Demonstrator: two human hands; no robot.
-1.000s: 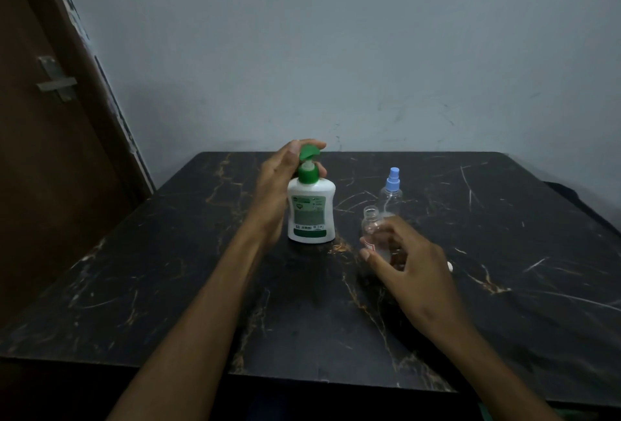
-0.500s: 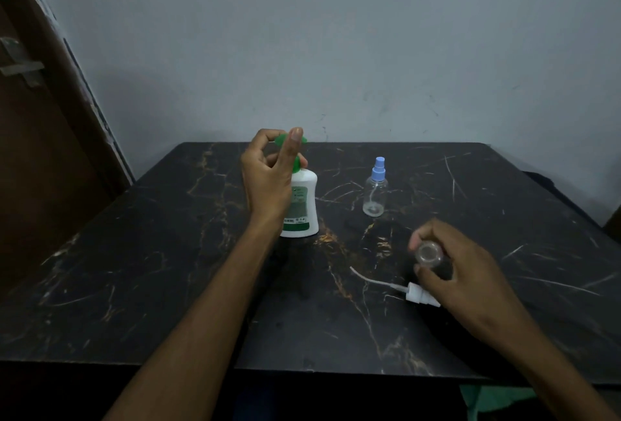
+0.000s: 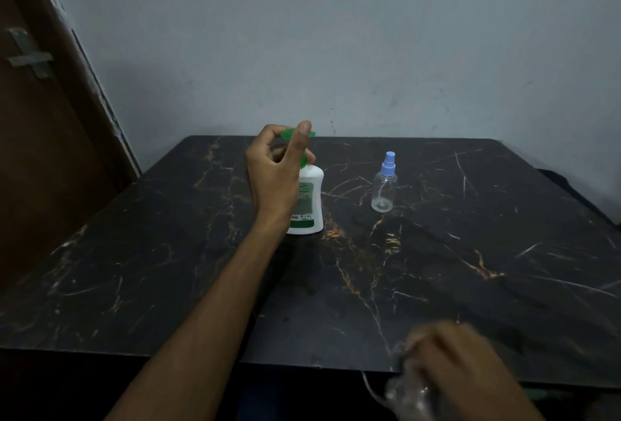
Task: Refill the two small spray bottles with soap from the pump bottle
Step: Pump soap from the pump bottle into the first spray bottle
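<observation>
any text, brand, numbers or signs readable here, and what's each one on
Nothing can be read for sure.
Pump bottle: green and white label with print, and a dark strip like a barcode near its base; all too small and blurred to read, and the left hand hides part of it.
Spray bottle on the table: clear, no label seen.
Bottle in the right hand: blurred; no text seen.

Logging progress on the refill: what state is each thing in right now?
pump bottle: upright on the table, green pump on.
left hand: grips the pump head.
capped spray bottle: upright, blue cap on, looks empty.
second spray bottle: blurred, held by right hand at table edge.
</observation>
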